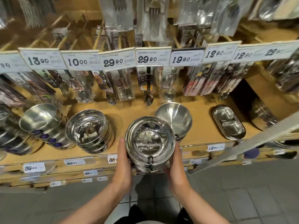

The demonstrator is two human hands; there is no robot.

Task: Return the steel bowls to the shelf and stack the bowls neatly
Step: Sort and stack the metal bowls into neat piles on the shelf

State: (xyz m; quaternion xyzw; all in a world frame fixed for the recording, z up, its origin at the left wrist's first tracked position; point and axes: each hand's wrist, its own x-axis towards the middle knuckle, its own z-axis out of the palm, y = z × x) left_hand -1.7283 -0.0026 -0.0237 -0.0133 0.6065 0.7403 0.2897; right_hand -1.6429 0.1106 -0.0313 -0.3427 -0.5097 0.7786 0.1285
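A stack of several shiny steel bowls (150, 143) is held in the air in front of the wooden shelf (129, 109), tilted so its inside faces me. My left hand (122, 160) holds its left side and my right hand (175, 164) holds its right side, fingers wrapped behind the stack. Just behind it on the shelf leans a matte steel bowl (175, 117). Further left stand another stack of polished bowls (88, 126) and a leaning stack of labelled bowls (43, 123).
A divided steel tray (229, 122) lies on the shelf at the right. Packaged cutlery hangs above, behind a row of price tags (113, 60). A grey rail (242, 144) crosses diagonally at the right. Grey tiled floor lies below.
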